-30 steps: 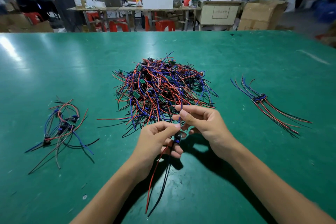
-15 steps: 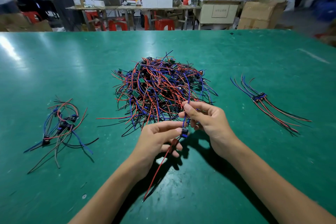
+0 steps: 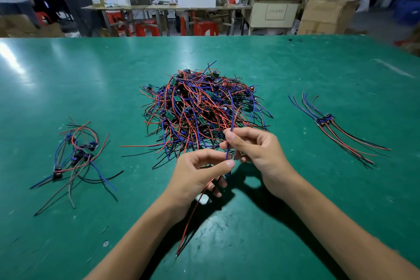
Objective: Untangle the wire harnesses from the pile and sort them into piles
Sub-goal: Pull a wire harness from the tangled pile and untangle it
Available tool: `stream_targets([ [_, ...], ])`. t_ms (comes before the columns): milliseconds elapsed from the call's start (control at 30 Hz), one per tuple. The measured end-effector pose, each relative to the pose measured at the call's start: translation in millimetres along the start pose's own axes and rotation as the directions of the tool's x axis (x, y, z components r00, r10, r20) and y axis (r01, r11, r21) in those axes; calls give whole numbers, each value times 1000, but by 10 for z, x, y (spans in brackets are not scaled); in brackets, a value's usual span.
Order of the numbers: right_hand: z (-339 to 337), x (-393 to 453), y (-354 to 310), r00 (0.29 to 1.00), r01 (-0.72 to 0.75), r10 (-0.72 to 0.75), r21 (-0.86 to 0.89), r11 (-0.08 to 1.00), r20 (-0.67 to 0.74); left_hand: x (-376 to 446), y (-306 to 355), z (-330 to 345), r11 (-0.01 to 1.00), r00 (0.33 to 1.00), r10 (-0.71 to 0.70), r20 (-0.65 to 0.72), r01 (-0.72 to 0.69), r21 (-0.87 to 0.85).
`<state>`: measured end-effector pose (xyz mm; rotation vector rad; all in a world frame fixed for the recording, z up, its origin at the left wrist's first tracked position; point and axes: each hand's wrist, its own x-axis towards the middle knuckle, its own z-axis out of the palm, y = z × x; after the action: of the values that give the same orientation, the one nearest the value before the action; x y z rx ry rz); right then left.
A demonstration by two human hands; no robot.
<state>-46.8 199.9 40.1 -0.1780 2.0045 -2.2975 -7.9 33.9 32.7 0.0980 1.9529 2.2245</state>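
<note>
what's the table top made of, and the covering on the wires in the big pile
Table top: seemingly a green rubber or vinyl mat, semi-glossy; it shows soft light glare and scuffs. Big pile wires: probably flexible plastic insulation in red, blue and black, smooth with a slight sheen, bending freely.

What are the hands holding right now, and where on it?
One wire harness. The right hand pinches its blue wire above the middle; the left hand pinches it lower down, near the connector, with the red and black leads hanging below.

I look into a factory assembly workshop: broad green-matted workbench [image 3: 68, 88], long wooden worktables [image 3: 159, 8] with red plastic stools [image 3: 205, 28] at twelve o'clock, brown cardboard cartons [image 3: 327, 16] at one o'clock.
</note>
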Motion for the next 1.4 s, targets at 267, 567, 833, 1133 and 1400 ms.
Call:
stream_targets([
  [267, -17, -11, -69, 999, -6, 7, -38, 999, 38, -4, 25, 5, 997, 999, -28, 16, 29, -75],
  [567, -8, -2, -45, 999, -22, 22, -6, 1000, 30, -7, 24, 7, 1000, 1000, -7, -5, 7, -24],
  [833, -22, 8, -57, 999, -40, 41, -18, 999, 33, 49, 53, -2, 988, 997, -76, 14, 77, -132],
  [1133, -23, -5, -58, 995, -19, 23, -43, 999, 98, 15, 0, -12, 999, 999, 27, -22, -28, -43],
  [1400, 123, -58, -18, 983, 137, -116, -153, 979, 140, 42, -6, 13, 999, 995, 24, -97, -29, -44],
])
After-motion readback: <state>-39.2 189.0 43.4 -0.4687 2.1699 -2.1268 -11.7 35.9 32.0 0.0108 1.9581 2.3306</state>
